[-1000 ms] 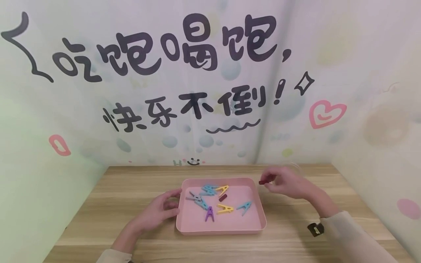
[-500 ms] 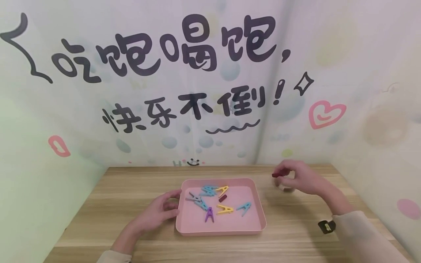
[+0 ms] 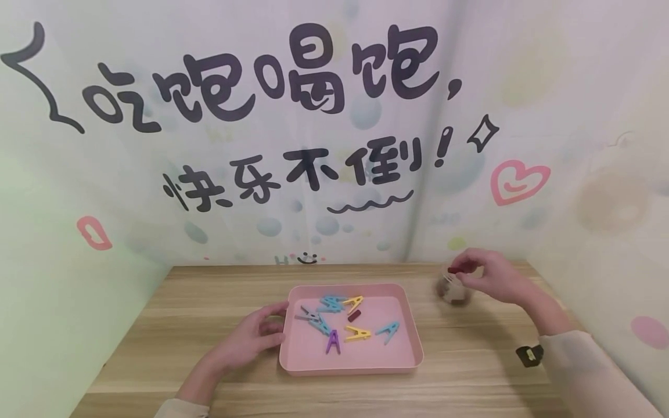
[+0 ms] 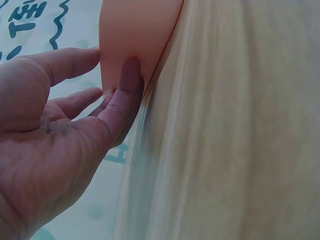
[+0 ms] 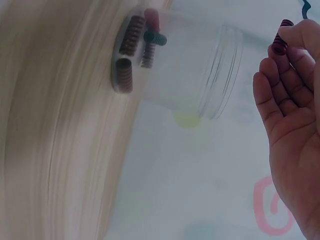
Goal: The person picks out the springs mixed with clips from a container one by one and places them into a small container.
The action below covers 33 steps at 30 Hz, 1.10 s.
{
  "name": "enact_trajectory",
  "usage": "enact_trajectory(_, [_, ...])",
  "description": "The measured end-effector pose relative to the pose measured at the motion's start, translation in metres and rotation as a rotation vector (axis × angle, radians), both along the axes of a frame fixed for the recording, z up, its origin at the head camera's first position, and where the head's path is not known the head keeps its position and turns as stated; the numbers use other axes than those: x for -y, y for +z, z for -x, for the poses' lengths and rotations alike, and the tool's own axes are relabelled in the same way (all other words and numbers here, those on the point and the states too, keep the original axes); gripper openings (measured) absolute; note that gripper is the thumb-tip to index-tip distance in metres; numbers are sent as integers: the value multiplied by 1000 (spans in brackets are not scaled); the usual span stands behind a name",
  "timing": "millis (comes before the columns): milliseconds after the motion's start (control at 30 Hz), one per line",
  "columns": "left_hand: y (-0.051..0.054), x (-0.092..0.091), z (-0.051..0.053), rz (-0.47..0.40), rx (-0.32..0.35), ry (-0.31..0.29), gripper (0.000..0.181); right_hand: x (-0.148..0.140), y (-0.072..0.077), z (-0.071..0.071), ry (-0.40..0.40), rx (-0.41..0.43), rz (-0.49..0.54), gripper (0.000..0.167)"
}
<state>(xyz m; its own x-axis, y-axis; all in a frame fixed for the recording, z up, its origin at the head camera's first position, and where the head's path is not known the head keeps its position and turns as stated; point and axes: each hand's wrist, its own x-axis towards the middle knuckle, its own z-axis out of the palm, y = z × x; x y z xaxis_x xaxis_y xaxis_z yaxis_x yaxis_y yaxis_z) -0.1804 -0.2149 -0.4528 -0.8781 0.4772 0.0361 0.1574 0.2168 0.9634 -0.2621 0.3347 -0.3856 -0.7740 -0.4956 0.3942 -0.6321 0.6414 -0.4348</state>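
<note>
In the right wrist view, my right hand (image 5: 295,95) pinches a dark red coil spring (image 5: 283,37) between thumb and index finger. The spring is just beyond the mouth of a clear jar (image 5: 185,65), with several springs at its bottom. In the head view, that hand is over the jar (image 3: 450,288) at the back right. My left hand (image 3: 251,339) touches the left outer wall of a pink tray (image 3: 351,370) with its fingertips. Inside the tray lie another dark red spring (image 3: 355,316), a purple clothespin (image 3: 333,342), yellow clothespins (image 3: 358,333) and several blue clothespins (image 3: 389,331).
The wooden table (image 3: 235,290) meets a printed curtain (image 3: 313,232) at its back edge. A grey clothespin (image 3: 308,314) lies at the tray's left side. A small black object (image 3: 530,355) shows beside the right sleeve (image 3: 580,360).
My right hand has moved right and back with the spring, away from the tray to above the jar. The jar has come into view. My left hand stays at the tray.
</note>
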Motion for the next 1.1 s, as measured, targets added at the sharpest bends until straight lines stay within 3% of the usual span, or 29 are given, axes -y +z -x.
enact_trajectory(300, [1, 0, -1, -10, 27, 4, 68, -16, -7, 10, -65, 25, -21, 22])
enact_trajectory(867, [-1, 1, 0, -8, 22, 4, 67, -25, -16, 18, -154, -16, -38, 17])
enact_trajectory(967, [-2, 1, 1, -8, 17, 3, 68, -26, -17, 17, -159, -15, -30, 23])
enact_trajectory(1100, [-2, 1, 1, -1, 11, 7, 68, -26, -20, 16, -175, 8, -16, 47])
